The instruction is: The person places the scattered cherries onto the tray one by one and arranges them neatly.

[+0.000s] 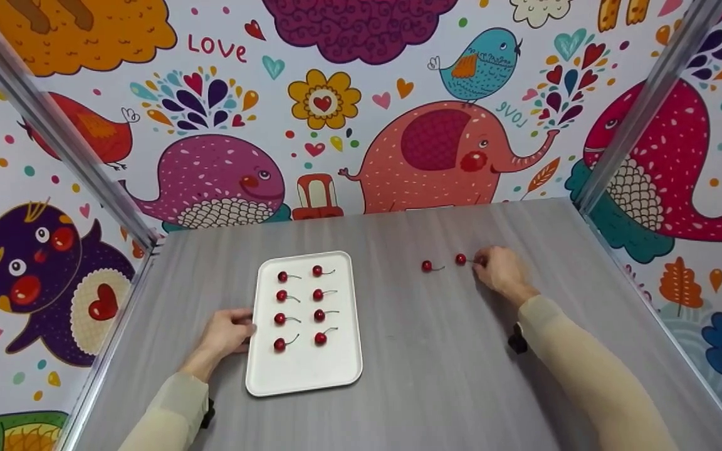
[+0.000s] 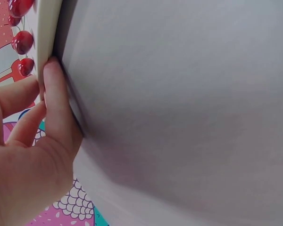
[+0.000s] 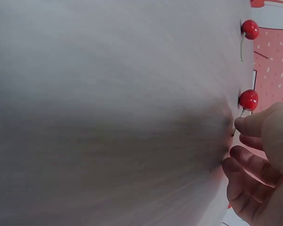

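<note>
A white rectangular tray (image 1: 301,374) lies left of the table's middle, bearing several red cherries with stems in two columns. My left hand (image 1: 224,333) holds the tray's left edge; in the left wrist view its fingers (image 2: 56,99) meet the tray's rim. At the right, toward the back, my right hand (image 1: 504,273) has its thumb and fingertips at the stem of a cherry (image 1: 460,259) and pinches it. That cherry is close against the tabletop in the right wrist view. Just left of it another cherry (image 1: 427,266) lies on the table, its stem pointing right.
The grey wood-grain table (image 1: 423,376) is bounded at the back and sides by panels printed with cartoon animals (image 1: 436,156). Metal posts (image 1: 624,131) rise at the back corners, and a metal rail (image 1: 107,351) runs along the left side.
</note>
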A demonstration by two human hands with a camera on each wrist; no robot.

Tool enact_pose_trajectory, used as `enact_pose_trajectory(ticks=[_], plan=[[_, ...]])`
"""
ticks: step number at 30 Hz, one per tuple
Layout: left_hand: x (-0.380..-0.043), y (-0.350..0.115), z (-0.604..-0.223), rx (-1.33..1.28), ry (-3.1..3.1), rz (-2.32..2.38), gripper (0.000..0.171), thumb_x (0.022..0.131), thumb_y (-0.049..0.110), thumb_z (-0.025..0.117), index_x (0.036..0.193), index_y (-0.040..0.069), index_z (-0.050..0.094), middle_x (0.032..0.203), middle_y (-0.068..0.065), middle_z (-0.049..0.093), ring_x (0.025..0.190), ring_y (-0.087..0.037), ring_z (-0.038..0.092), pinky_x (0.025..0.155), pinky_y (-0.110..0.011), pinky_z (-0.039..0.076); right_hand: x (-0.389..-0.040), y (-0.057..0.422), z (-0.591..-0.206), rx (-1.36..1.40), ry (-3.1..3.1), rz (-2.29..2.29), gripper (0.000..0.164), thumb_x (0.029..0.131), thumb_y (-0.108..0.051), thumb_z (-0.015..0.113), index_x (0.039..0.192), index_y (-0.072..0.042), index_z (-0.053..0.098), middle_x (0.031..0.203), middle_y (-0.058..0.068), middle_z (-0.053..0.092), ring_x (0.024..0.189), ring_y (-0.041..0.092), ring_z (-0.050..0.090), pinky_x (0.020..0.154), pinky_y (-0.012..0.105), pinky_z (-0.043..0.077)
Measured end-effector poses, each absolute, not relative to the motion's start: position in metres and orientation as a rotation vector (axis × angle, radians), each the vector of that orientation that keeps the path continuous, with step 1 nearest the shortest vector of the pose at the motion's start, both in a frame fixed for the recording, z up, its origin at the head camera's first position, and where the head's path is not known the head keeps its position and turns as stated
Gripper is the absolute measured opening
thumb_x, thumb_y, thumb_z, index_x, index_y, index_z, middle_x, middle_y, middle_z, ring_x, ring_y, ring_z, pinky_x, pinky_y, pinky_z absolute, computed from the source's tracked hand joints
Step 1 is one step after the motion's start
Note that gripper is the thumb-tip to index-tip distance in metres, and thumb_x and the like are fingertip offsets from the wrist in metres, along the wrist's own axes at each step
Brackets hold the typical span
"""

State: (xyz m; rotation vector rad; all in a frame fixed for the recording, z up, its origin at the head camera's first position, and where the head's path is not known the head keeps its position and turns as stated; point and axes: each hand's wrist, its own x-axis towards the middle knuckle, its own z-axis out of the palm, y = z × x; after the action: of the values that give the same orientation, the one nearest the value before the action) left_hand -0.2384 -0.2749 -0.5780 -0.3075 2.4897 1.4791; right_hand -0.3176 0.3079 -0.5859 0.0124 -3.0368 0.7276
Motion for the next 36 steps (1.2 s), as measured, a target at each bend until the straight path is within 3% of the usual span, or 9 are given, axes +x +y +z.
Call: enact_pose_trajectory(ticks=[16, 28, 36], plan=[[-0.24, -0.276, -0.579, -0.315, 2.478, 1.495, 0.053, 0.101, -0.001, 0.068, 0.151, -0.014, 0.061, 0.119, -0.023, 0.068, 0.099, -0.024, 0.074, 0.081, -0.04, 0.072, -0.332, 0.301, -0.594, 0.134, -3.015, 0.626, 0.023, 0.105, -0.019, 0.073, 0.116, -0.002, 0.083, 0.107, 0.019, 0.078, 0.093, 0.035, 0.067, 0.087, 0.055, 0.06], [-0.237, -0.274, -0.577, -0.309, 2.498, 1.487, 0.051, 0.101, -0.001, 0.066, 0.15, -0.014, 0.062, 0.117, -0.022, 0.068, 0.098, -0.022, 0.073, 0.08, -0.039, 0.072, -0.333, 0.301, -0.594, 0.153, -3.03, 0.667, 0.024, 0.109, -0.018, 0.068, 0.121, 0.0, 0.078, 0.111, 0.02, 0.075, 0.099, 0.037, 0.068, 0.095, 0.059, 0.06], [-0.237, -0.274, -0.577, -0.315, 2.495, 1.495, 0.052, 0.099, -0.001, 0.067, 0.149, -0.014, 0.063, 0.115, -0.02, 0.068, 0.093, -0.019, 0.073, 0.076, -0.035, 0.071, -0.327, 0.308, -0.593, 0.124, -2.994, 0.74, 0.018, 0.107, -0.017, 0.074, 0.111, -0.001, 0.081, 0.101, 0.016, 0.081, 0.089, 0.03, 0.069, 0.082, 0.047, 0.059]])
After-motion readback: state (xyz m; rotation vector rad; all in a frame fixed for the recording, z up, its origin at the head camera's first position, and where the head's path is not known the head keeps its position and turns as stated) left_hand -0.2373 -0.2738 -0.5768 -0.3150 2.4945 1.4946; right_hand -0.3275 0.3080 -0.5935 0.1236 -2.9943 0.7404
